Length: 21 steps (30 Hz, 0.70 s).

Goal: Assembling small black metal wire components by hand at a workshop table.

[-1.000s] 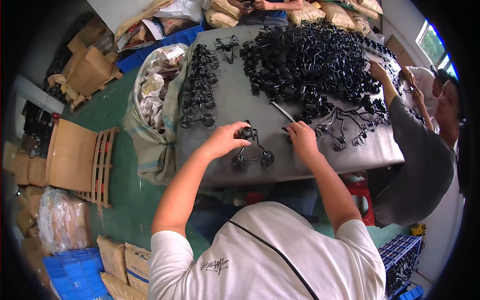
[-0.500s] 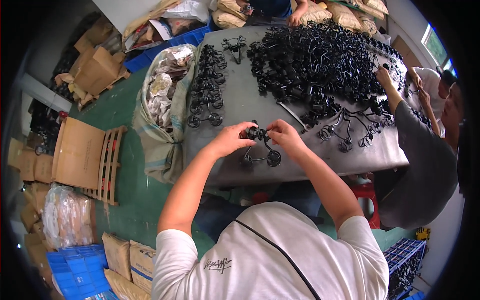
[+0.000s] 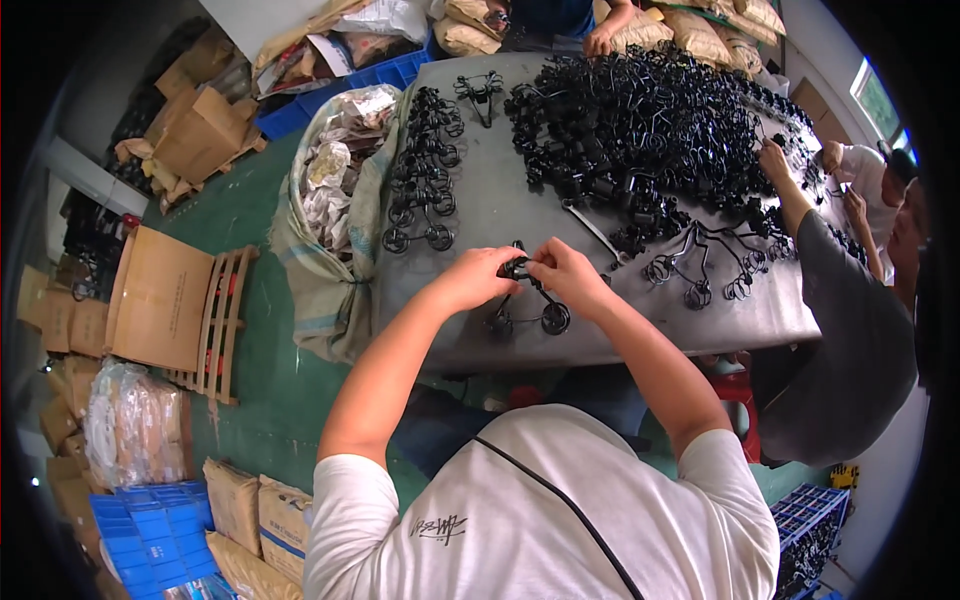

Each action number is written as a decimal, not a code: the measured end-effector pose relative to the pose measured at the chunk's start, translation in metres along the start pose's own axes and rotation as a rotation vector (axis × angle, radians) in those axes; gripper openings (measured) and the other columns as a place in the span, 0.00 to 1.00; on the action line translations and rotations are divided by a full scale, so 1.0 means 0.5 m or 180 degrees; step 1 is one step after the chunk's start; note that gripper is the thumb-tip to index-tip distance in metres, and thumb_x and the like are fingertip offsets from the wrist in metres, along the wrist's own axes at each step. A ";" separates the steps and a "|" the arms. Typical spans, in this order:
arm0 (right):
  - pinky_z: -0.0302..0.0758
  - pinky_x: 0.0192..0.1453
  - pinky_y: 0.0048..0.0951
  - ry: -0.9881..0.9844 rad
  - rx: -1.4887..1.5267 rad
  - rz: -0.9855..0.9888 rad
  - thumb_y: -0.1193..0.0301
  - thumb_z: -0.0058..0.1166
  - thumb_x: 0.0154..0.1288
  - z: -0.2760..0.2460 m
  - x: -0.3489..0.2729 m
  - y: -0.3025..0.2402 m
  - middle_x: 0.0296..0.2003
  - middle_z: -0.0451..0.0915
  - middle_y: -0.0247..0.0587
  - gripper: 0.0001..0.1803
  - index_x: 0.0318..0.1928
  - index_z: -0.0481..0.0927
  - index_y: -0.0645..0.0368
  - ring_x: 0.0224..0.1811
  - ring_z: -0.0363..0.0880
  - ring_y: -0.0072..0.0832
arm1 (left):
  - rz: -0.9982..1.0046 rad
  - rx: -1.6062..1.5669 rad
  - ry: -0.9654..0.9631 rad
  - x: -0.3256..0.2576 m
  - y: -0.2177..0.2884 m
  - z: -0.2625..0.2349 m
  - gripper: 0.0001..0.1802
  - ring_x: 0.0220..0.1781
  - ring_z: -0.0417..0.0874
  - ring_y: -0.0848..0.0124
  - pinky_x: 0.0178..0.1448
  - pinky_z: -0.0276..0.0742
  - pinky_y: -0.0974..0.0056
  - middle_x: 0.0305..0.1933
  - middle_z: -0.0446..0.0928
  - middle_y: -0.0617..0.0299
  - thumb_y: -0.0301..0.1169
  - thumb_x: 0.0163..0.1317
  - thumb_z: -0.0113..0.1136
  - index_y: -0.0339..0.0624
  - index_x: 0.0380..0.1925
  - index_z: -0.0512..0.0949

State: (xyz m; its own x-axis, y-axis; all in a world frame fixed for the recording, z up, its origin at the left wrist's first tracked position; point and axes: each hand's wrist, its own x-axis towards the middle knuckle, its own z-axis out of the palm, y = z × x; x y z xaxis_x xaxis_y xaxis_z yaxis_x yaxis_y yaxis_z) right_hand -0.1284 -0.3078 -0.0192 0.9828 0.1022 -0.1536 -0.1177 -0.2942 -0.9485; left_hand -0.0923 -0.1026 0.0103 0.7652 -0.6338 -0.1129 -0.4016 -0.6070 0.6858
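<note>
Near the front edge of the grey table, I hold a black bent-wire part with round, wheel-like ends. My left hand grips its upper end, fingers curled over it and covering much of it. From the other side, the fingertips of my right hand pinch the same end. The round ends hang toward me, at the tabletop. Left of my hands, a column of similar black wire parts lies lined up. A pale metal bar lies beyond my right hand.
A big tangled heap of black wire parts covers the far middle, with several looser ones at right. An open woven sack stands against the table's left side. A co-worker in a dark shirt sits at right; another person's hand is beyond.
My left fingers have closed further over the part's upper end, and my right fingertips have shifted slightly inward. The whole view has shifted a little. The part stays in about the same place.
</note>
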 end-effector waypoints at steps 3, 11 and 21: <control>0.75 0.38 0.30 -0.0149 -0.0392 -0.0180 0.68 0.63 0.62 -0.002 -0.003 -0.014 0.30 0.79 0.38 0.13 0.42 0.77 0.61 0.32 0.77 0.25 | 0.0025 0.0257 0.0098 -0.001 0.008 0.008 0.29 0.42 0.82 0.57 0.49 0.78 0.56 0.40 0.80 0.51 0.34 0.55 0.71 0.44 0.58 0.75; 0.64 0.31 0.22 -0.0601 0.1821 0.0936 0.63 0.66 0.63 -0.005 -0.003 0.034 0.32 0.74 0.30 0.39 0.68 0.64 0.69 0.30 0.66 0.16 | -0.0009 0.1217 0.1340 -0.018 0.044 0.117 0.31 0.54 0.78 0.45 0.58 0.77 0.51 0.55 0.70 0.47 0.26 0.56 0.64 0.36 0.61 0.68; 0.63 0.33 0.21 -0.0340 0.2039 0.0673 0.64 0.64 0.64 0.017 -0.014 0.046 0.38 0.75 0.33 0.40 0.71 0.61 0.67 0.31 0.65 0.16 | -0.0789 -0.0213 0.2222 -0.038 0.052 0.158 0.21 0.30 0.83 0.47 0.37 0.78 0.48 0.26 0.80 0.47 0.36 0.58 0.70 0.36 0.39 0.68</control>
State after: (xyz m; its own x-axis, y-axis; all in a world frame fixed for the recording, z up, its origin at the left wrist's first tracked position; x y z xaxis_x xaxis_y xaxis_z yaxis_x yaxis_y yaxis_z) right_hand -0.1391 -0.3072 -0.0423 0.9139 0.2072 -0.3490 -0.3989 0.2990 -0.8669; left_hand -0.1573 -0.1442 -0.0267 0.9801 -0.0165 0.1980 -0.1613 -0.6481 0.7443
